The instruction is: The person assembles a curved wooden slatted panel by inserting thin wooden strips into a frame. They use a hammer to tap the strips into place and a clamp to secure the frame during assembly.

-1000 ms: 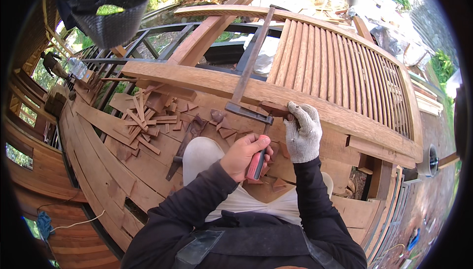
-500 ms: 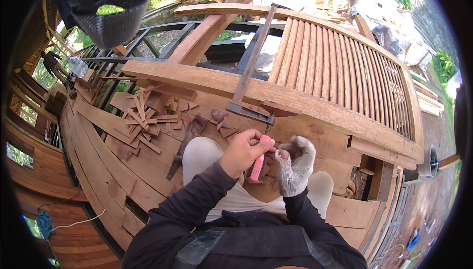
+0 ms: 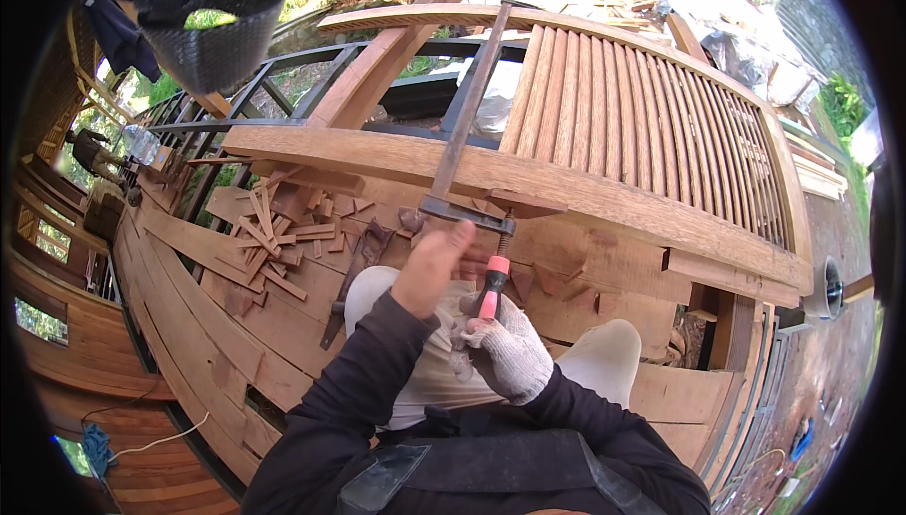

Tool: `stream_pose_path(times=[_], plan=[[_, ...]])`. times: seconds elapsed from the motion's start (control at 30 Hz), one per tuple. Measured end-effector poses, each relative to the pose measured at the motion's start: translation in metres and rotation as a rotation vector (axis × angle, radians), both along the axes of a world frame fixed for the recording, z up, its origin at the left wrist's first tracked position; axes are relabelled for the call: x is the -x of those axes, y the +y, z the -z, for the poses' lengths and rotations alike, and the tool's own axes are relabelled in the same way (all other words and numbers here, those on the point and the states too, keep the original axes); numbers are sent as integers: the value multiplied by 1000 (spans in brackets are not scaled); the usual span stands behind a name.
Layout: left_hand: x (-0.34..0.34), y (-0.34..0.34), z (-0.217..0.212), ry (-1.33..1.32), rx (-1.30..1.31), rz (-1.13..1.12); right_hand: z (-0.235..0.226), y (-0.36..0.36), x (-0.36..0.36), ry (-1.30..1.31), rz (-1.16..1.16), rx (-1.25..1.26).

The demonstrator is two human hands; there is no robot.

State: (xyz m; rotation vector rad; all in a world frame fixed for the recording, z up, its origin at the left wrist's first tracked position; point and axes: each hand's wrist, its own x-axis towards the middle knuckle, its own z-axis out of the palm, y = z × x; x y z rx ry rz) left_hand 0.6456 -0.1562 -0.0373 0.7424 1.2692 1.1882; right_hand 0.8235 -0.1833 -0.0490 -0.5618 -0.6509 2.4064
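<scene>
A long dark metal bar clamp [image 3: 472, 114] spans a slatted wooden panel [image 3: 651, 133], from its far rail to its near one. Its pink and black handle [image 3: 494, 281] hangs from the screw at the near end. My right hand [image 3: 508, 350], in a whitish knit glove, has its fingers curled round the lower end of that handle. Bare and smeared by motion, my left hand [image 3: 434, 268] is just left of the handle, below the clamp's jaw, with its fingers stretched out and nothing seen in them. A small wood block [image 3: 527, 203] lies by the near rail at the screw.
Several wood offcuts [image 3: 274, 232] are heaped on the plank floor at left. A handsaw [image 3: 354, 279] lies beside my left knee. A dark metal railing [image 3: 283, 90] stands behind the panel. Another person [image 3: 94, 151] is far off at left.
My left hand has come off the handle and moved up and left, its fingers straightening. My gloved right hand has moved left and down onto the handle's lower end.
</scene>
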Motion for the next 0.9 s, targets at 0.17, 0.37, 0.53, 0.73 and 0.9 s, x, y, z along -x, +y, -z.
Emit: stream_pose_path(times=[0.17,0.37,0.53,0.73,0.9], plan=[[35,20,11,-160,-226,-284,24,1,5,487,-113,317],[33,25,17,-125,-270,-314,19,3,15,286,60,308],[40,20,20,-64,-261,-325,-4,9,22,92,63,173],[30,32,22,-95,-283,-297,41,22,27,805,-149,350],[38,22,20,-76,-277,-345,-11,12,21,75,124,343]])
